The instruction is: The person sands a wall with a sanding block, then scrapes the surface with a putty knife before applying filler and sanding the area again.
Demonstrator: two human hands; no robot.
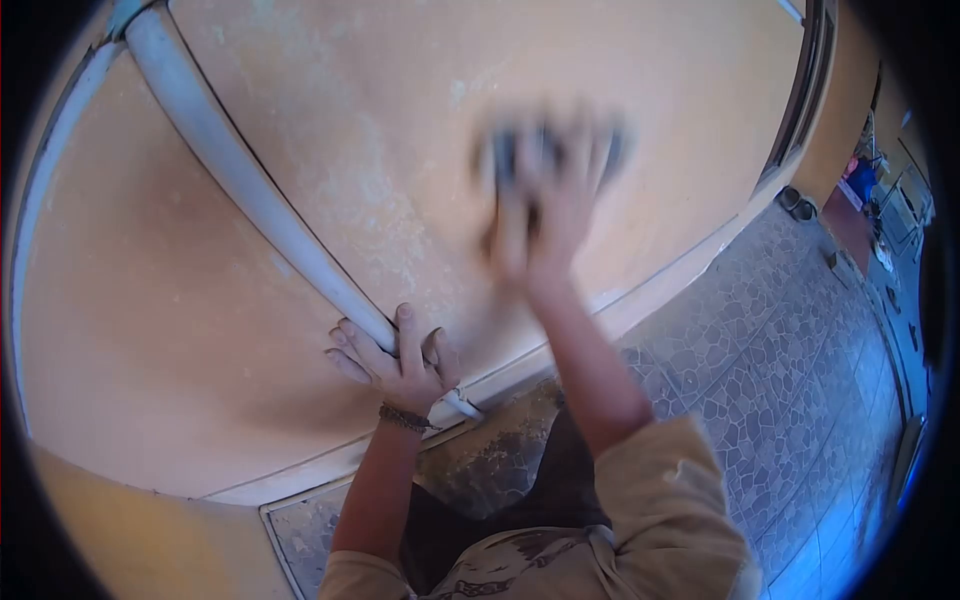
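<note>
Against the peach-coloured wall, my right hand is blurred by motion, its fingers over a dark object pressed to the surface; what that object is cannot be made out. Pale, patchy marks show on the wall to its left. Lower down, my left hand rests with fingers spread at the lower part of a white pipe that runs down the wall. It holds nothing visible. A dark bracelet is on my left wrist.
A stone-patterned floor lies along the wall's base at the right. A pair of sandals stands near the wall's far end. Assorted items and a rack are at the far right. A dark-framed opening is at the upper right.
</note>
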